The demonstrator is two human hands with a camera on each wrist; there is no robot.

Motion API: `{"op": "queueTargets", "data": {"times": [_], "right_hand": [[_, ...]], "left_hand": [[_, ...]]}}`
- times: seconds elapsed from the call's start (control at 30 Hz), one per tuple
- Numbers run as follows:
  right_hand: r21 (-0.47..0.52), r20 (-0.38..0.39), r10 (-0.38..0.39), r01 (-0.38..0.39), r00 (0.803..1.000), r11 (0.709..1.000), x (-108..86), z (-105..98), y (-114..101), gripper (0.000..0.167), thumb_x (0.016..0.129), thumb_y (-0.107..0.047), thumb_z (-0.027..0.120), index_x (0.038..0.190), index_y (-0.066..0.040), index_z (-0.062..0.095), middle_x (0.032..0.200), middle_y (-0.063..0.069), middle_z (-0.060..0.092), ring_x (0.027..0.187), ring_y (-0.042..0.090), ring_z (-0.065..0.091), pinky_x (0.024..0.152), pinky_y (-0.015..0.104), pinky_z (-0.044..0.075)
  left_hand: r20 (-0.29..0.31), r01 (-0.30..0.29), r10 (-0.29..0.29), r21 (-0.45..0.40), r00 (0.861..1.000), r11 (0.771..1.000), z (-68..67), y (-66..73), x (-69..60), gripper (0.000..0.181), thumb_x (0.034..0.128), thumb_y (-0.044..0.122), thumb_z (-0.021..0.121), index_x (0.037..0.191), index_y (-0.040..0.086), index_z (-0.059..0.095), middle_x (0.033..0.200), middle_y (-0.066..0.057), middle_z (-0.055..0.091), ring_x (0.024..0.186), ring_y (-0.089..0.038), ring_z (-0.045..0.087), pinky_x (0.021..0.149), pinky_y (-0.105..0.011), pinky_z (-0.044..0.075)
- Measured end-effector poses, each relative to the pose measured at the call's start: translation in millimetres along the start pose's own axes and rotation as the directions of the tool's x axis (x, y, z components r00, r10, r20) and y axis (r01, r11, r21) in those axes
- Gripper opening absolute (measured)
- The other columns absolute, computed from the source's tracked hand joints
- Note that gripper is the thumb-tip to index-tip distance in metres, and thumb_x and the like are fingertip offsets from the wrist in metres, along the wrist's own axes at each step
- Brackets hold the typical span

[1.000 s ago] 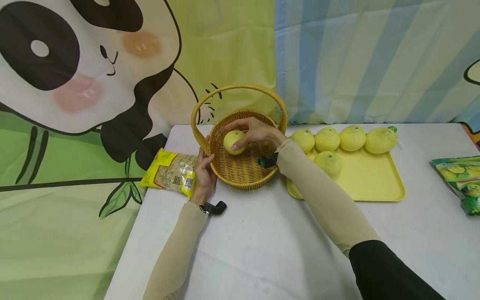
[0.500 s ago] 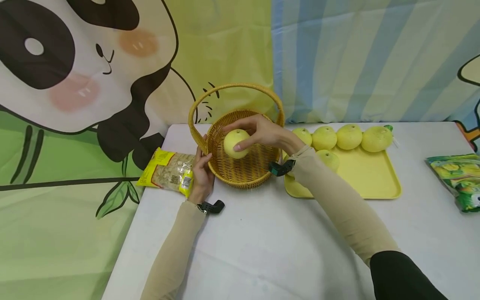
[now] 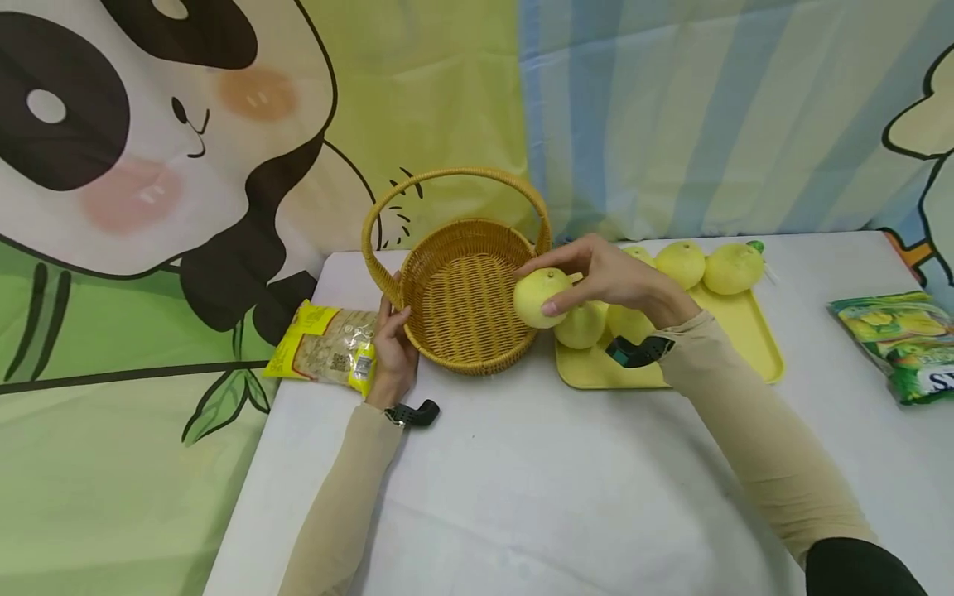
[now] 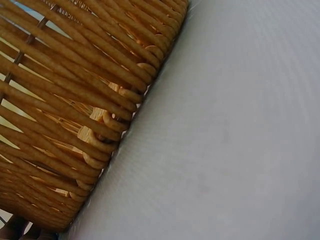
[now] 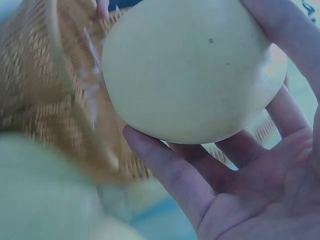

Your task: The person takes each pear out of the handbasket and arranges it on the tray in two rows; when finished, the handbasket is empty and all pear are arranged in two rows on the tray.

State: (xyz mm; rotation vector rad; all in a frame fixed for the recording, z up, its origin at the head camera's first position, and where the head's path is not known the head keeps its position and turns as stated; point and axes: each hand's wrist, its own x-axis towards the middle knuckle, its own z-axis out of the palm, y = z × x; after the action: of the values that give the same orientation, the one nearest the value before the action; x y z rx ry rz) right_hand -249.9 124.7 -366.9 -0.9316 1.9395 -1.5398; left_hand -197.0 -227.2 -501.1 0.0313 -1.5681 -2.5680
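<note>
A wicker basket (image 3: 477, 310) with a tall arched handle stands on the white table. My left hand (image 3: 395, 352) holds its left side near the foot of the handle, thumb at the rim; the other fingers are partly hidden. My right hand (image 3: 622, 281) pinches a round yellow fruit (image 3: 540, 298) between thumb and fingers, above the gap between basket and yellow tray (image 3: 671, 378). In the right wrist view the fruit (image 5: 190, 75) is smooth and pale, with fingers curled around its underside. Woven bottom shows inside the basket. Several similar fruits (image 3: 680, 265) lie on the tray, partly covered by the right hand.
A yellow-and-clear food packet (image 3: 328, 346) lies left of the basket, by my left hand. At the table's right lies a green packet (image 3: 898, 339). A printed cloth backdrop (image 3: 432, 91) hangs behind the table's back edge.
My right hand has carried the yellow fruit out from over the basket, rightward to the tray's left edge. My left hand keeps its hold on the basket. The head view has shifted slightly.
</note>
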Motion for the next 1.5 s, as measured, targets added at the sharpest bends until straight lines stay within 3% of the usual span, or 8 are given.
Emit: {"op": "queueTargets", "data": {"times": [0.27,0.47,0.7,0.87,1.03,1.27,1.5], "right_hand": [[0.029,-0.100,-0.012,0.015,0.995,0.999,-51.0,-42,16,0.055,0.088,0.008,0.079,0.141,0.003,0.065,0.144,0.006,0.069,0.144,0.016,0.054,0.110,0.026,0.052],[-0.008,-0.171,0.002,-0.003,0.985,1.000,-90.9,-70,19,0.055,0.091,0.013,0.073,0.143,0.006,0.061,0.146,0.003,0.068,0.147,0.010,0.050,0.106,0.021,0.053],[-0.073,-0.251,0.025,-0.044,0.968,0.996,-127.8,-86,31,0.055,0.091,0.016,0.071,0.144,0.008,0.059,0.144,-0.003,0.069,0.138,0.007,0.057,0.095,0.019,0.056],[-0.103,-0.306,0.053,-0.089,0.951,0.991,-143.7,-91,40,0.057,0.091,0.015,0.072,0.145,0.008,0.059,0.142,-0.005,0.070,0.137,0.002,0.056,0.096,0.017,0.055],[-0.104,-0.344,0.129,-0.175,0.930,0.979,-155.9,-90,50,0.056,0.091,0.009,0.076,0.145,0.004,0.061,0.142,-0.008,0.070,0.137,-0.002,0.053,0.098,0.014,0.051],[-0.107,-0.378,0.196,-0.253,0.905,0.962,-164.9,-85,68,0.056,0.088,0.004,0.082,0.142,0.000,0.066,0.141,-0.008,0.070,0.132,-0.003,0.056,0.095,0.014,0.052],[-0.095,-0.391,0.200,-0.255,0.899,0.962,-166.5,-76,85,0.055,0.085,0.006,0.083,0.137,0.004,0.068,0.129,-0.014,0.075,0.120,0.001,0.064,0.088,0.016,0.055]], "left_hand": [[-0.018,0.002,-0.003,-0.035,1.000,0.999,-2.8,2.4,-3.4,0.059,0.1071,0.011,0.040,0.162,0.031,0.043,0.168,-0.013,0.038,0.155,-0.040,0.033,0.130,-0.055,0.026],[-0.005,-0.001,0.001,-0.029,1.000,1.000,-4.8,1.8,-2.9,0.060,0.1080,0.011,0.039,0.166,0.027,0.036,0.169,-0.013,0.035,0.155,-0.039,0.032,0.130,-0.054,0.027],[0.006,-0.006,0.006,-0.028,1.000,1.000,-4.5,2.4,-3.0,0.059,0.1091,0.012,0.039,0.166,0.026,0.034,0.170,-0.015,0.034,0.155,-0.042,0.032,0.128,-0.053,0.031],[0.011,-0.007,0.007,-0.033,1.000,0.999,-3.7,2.4,-2.9,0.059,0.1096,0.012,0.038,0.166,0.026,0.034,0.170,-0.015,0.033,0.155,-0.041,0.032,0.128,-0.052,0.031],[0.020,-0.011,0.012,-0.050,1.000,0.999,-2.9,1.6,-2.0,0.058,0.1096,0.011,0.038,0.166,0.027,0.036,0.170,-0.018,0.031,0.155,-0.043,0.029,0.129,-0.054,0.029],[0.013,-0.006,0.007,-0.042,1.000,0.999,-2.2,0.7,-0.7,0.059,0.1091,0.010,0.037,0.165,0.028,0.037,0.169,-0.017,0.033,0.153,-0.041,0.034,0.127,-0.050,0.034],[0.014,-0.005,0.006,-0.047,1.000,0.999,-0.1,-0.2,-0.1,0.060,0.1089,0.010,0.037,0.166,0.025,0.034,0.169,-0.015,0.033,0.156,-0.043,0.028,0.131,-0.056,0.025]]}}
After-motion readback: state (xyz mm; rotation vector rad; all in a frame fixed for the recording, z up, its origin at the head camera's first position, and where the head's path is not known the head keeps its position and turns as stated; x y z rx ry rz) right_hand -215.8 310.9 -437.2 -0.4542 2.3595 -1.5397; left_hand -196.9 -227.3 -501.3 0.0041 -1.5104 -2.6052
